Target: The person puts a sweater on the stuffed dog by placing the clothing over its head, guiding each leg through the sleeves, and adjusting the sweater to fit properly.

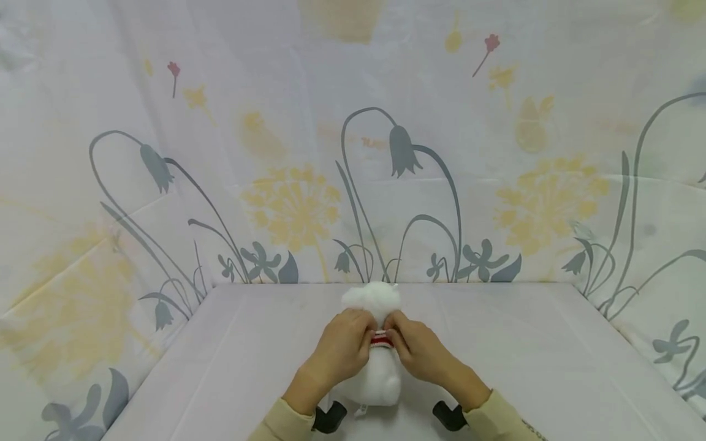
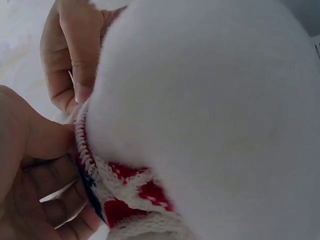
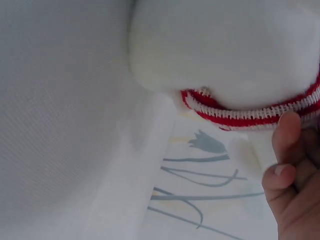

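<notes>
A white plush toy (image 1: 380, 380) lies on the white table, its rounded head (image 1: 375, 297) toward the back wall. A striped knitted band (image 1: 382, 339) in red and white goes round its neck area; in the left wrist view the knitted band (image 2: 135, 195) also shows some dark blue. My left hand (image 1: 344, 343) pinches the band's edge from the left side. From the right, my right hand (image 1: 416, 343) pinches it too, close to the other hand. In the right wrist view, fingertips (image 3: 289, 127) lie against the band's striped rim. Part of the band is hidden behind my hands.
Black straps (image 1: 330, 418) show at both wrists. A white cloth tag (image 1: 361, 410) sticks out at the toy's near end. Behind the table (image 1: 496, 318) hangs a flower-printed sheet (image 1: 386, 202), which also runs along both sides.
</notes>
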`<state>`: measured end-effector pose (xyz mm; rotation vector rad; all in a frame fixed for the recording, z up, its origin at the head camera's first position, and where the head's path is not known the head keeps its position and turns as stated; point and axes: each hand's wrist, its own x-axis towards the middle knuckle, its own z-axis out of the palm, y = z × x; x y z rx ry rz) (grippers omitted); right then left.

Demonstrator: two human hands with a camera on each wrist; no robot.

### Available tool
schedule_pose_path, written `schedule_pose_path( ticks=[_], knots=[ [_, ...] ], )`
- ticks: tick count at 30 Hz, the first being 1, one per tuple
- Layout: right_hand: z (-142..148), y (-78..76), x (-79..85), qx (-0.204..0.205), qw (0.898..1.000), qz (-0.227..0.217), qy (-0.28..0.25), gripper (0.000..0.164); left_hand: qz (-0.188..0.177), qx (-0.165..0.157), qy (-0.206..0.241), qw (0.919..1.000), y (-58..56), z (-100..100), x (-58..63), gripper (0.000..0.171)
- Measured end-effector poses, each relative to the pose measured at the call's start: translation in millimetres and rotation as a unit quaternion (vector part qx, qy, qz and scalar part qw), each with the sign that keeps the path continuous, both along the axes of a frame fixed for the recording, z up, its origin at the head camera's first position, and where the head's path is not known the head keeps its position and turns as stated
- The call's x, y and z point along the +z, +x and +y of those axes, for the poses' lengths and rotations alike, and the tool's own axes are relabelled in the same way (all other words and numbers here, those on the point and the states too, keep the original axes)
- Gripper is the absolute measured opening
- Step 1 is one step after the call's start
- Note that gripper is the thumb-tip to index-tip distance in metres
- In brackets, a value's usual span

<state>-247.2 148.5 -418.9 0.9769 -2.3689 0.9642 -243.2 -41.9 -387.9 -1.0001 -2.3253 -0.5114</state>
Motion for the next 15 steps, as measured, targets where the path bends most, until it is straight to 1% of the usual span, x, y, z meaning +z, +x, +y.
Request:
schedule_pose_path(
  ticks=[3, 5, 9, 12, 15],
  knots=[
    [1, -0.2, 2.5, 0.029, 0.998, -0.055, 0.007, 0.007, -0.021, 0.008, -0.009, 0.9997, 1.0, 0, 0.9, 0.008],
    [2, -0.7, 3.0, 0.055, 0.995, -0.088, 0.002, 0.007, -0.036, 0.011, -0.022, 0.9990, 1.6, -2, 1.9, 0.008],
    [2, -0.3, 5.6, 0.090, 0.986, -0.139, -0.008, 0.007, -0.081, 0.001, -0.052, 0.9953, 1.8, -7, 4.7, 0.009],
    [2, -0.1, 6.1, 0.101, 0.983, -0.153, -0.026, 0.004, -0.111, -0.010, -0.045, 0.9928, -0.8, -10, 4.9, 0.009],
    [2, -1.3, 4.9, 0.098, 0.984, -0.141, -0.040, 0.006, -0.128, -0.011, -0.026, 0.9913, -4.5, -12, 3.3, 0.008]
  ],
)
